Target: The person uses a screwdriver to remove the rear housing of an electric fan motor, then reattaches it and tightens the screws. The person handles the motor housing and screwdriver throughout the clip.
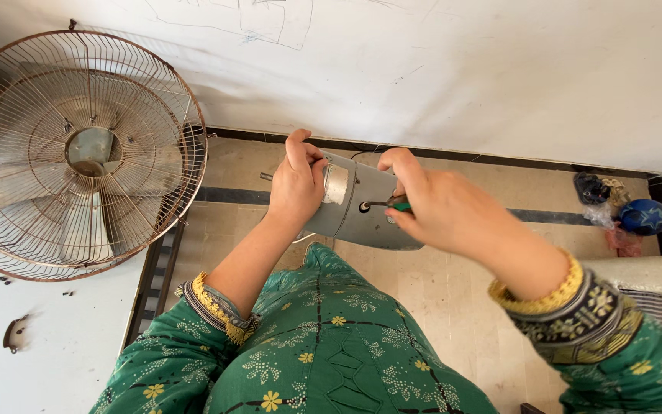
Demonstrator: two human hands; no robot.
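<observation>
My left hand (296, 184) grips the left side of a grey fan motor housing (362, 218), holding it up over my lap. My right hand (438, 207) is closed around a screwdriver with a green handle (400, 205). The screwdriver's metal shaft points left into a small hole in the housing's face. A pale cylindrical part (336, 184) shows on the housing next to my left thumb. Both sleeves are green with yellow flowers and gold trim.
A rusty caged fan head (78, 153) leans at the left against the white wall. Tiled floor with dark stripes lies below. A blue ball (643, 216) and small clutter sit at the far right corner, beside a pale rolled mat (641, 274).
</observation>
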